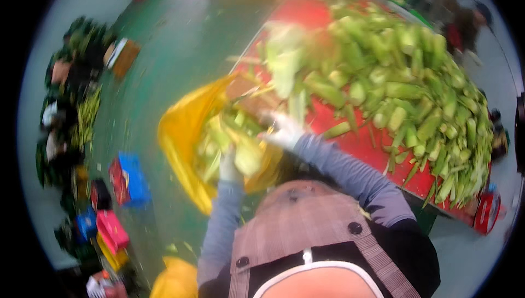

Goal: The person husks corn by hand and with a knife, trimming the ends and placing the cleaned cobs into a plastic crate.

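Note:
An open yellow plastic bag (180, 134) hangs beside the table in front of me, with pale green corn husks (211, 142) in it. My left hand (231, 166), in a pale glove, is closed around the lower part of a partly husked corn ear (248, 158) over the bag's mouth. My right hand (285, 130), also gloved and blurred by motion, is just above and right of that ear, by the table edge. Whether its fingers pinch anything is too blurred to tell.
A large heap of corn ears in green husks (402, 88) covers much of the red tabletop (336, 123). Another yellow bag (176, 277) stands on the green floor (164, 72) at lower left. Blue (137, 181) and pink (112, 230) containers lie further left. A person (463, 31) is beyond the heap.

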